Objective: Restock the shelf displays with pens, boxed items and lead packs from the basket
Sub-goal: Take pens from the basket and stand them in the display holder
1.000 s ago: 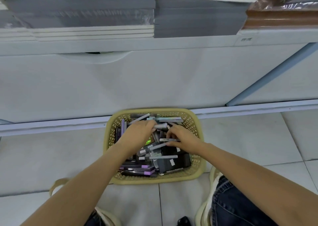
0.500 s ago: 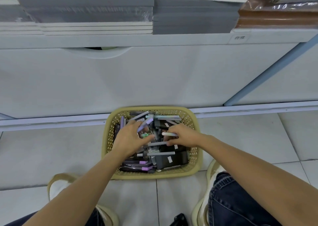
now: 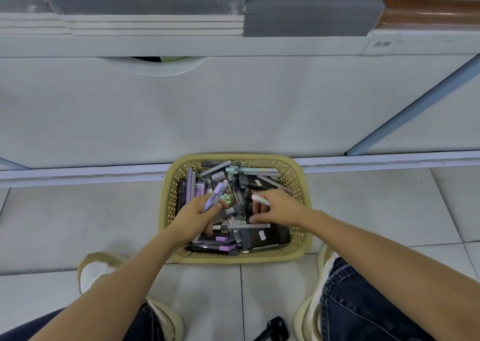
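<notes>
Pens, boxes and packs lie mixed together in a yellow basket, which stands on the tiled floor just in front of the white base panel of the shelf unit. The person crouches over it with both hands inside.

The left hand is closed around a purple pen; the pen sticks out upward from the fist, above a black pack with a barcode. The right hand has curled fingers and grips a pale pen, of which only the end shows beside the knuckles. Between the two hands and a little nearer to the person, a grey pen lies across the pile, over a large black box. More pens lean along the far side of the basket. Both hands and forearms cover the middle of the pile, so I cannot tell what is under them.

Above the panel runs the shelf edge with a small label. On the shelf there are grey stacks wrapped in film and, to the right, a brown stack. A curved cut-out opens at the top of the panel, and a blue-grey post runs slantwise at the right.

A pale shoe stands on each side of the basket, and dark jeans show at the bottom. A small black object lies on the floor between the feet; what it is I cannot tell.
</notes>
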Motion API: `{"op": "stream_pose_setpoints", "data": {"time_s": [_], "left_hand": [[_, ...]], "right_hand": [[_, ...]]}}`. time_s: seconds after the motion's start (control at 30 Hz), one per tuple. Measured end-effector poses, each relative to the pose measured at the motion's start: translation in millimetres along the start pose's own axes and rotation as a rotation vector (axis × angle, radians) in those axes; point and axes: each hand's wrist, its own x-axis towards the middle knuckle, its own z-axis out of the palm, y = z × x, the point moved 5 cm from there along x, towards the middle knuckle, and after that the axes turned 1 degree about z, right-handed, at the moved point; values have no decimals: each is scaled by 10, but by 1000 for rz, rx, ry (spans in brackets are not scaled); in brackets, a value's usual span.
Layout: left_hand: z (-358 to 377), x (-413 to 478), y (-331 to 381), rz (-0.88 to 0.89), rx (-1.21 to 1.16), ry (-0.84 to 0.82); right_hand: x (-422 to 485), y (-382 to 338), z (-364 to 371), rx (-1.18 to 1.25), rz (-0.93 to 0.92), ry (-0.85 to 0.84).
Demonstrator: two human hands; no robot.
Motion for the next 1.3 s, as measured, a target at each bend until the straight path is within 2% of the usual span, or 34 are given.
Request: {"op": "stream_pose_setpoints", "data": {"time_s": [0.1,0.2,0.3,0.37,0.43,0.53,0.6,0.67,0.73,0.8,0.87,0.93,1.03,1.13,1.3], "left_hand": [[4,-32,-10,9,-67,58],[38,-37,34,16,-95,85],[66,-26,63,57,145,93],[59,-9,88,81,287,121],[57,16,110,75,304,99],[136,21,131,36,239,-47],[187,4,147,29,153,-96],[205,3,166,35,75,-78],[165,17,169,25,-7,-16],[89,37,136,-11,-91,68],[3,66,78,-38,-135,163],[-57,89,25,-50,-225,210],[-92,119,-23,-59,-335,208],[-91,138,-61,-73,-361,205],[-86,185,-66,-78,-315,232]], "right_hand": [[-40,111,227,-376,20,-26],[-4,84,287,-446,-17,20],[14,50,231,-445,-36,-26],[-1,15,141,-363,-80,-60],[-20,-45,-1,-155,-98,-59],[-24,-169,-176,182,-96,-56],[-2,-223,-229,273,-88,-27],[46,-251,-248,360,-83,26],[107,-264,-297,433,-71,161],[167,-206,-386,393,-13,358],[233,-147,-448,266,43,483],[331,-102,-427,84,85,471],[467,-24,-301,-185,179,363],[520,11,-317,-195,179,381],[494,72,-468,-78,168,363]]}}
